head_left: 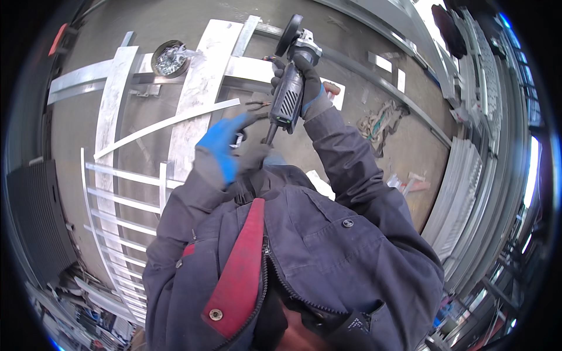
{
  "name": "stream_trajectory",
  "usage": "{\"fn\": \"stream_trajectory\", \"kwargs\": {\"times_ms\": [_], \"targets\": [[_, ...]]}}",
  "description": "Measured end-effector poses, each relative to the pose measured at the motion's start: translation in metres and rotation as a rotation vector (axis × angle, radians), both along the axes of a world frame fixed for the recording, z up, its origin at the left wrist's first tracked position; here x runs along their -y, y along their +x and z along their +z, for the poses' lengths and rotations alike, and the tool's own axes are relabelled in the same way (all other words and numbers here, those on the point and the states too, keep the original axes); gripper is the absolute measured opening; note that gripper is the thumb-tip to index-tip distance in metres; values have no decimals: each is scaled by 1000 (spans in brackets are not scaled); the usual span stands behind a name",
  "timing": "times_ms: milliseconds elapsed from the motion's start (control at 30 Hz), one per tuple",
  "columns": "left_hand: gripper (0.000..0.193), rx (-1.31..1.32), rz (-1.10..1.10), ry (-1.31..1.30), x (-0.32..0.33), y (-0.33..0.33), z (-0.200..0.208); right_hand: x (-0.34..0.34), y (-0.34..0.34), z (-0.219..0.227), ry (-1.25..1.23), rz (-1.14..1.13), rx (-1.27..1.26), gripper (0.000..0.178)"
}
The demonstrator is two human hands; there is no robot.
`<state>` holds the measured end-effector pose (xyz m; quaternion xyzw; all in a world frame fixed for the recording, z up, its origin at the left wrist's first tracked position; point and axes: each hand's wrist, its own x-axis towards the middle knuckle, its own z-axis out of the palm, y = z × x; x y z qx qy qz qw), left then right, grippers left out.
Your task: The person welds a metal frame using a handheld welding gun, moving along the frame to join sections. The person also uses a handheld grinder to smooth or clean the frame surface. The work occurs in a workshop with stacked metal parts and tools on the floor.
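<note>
My right hand (pixel 308 76), in a dark-and-blue work glove, is closed around the body of a black angle grinder (pixel 288 96). The grinder points away from me, with its dark disc (pixel 288 35) and silver gear head (pixel 307 45) at the far end. Its cord (pixel 271 133) runs back toward my chest. Left of the cord, my left hand (pixel 225 143), gloved in blue with dark fingers, has its fingers apart. One finger stretches toward the grinder's rear; part of this hand is blurred. Pliers (pixel 257 104) lie just beyond it.
White metal bars (pixel 202 76) cross ahead, carrying a round tin (pixel 170 58) of small metal pieces. A thin white strip (pixel 167 130) lies across them. A slatted white frame (pixel 126 202) stands at left. A crumpled rag (pixel 381 126) lies on the floor; stacked metal profiles (pixel 462 193) line the right.
</note>
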<state>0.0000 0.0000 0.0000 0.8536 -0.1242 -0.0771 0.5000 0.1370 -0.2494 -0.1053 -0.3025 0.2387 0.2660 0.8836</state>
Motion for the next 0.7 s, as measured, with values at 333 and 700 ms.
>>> {"fn": "stream_trajectory", "kwargs": {"times_ms": [333,700], "targets": [[43,412,68,754,99,-16,-29,0,-8,-5,-45,105,4,45],[59,44,416,234,124,-95,-32,9,-49,7,7,404,104,49]]}}
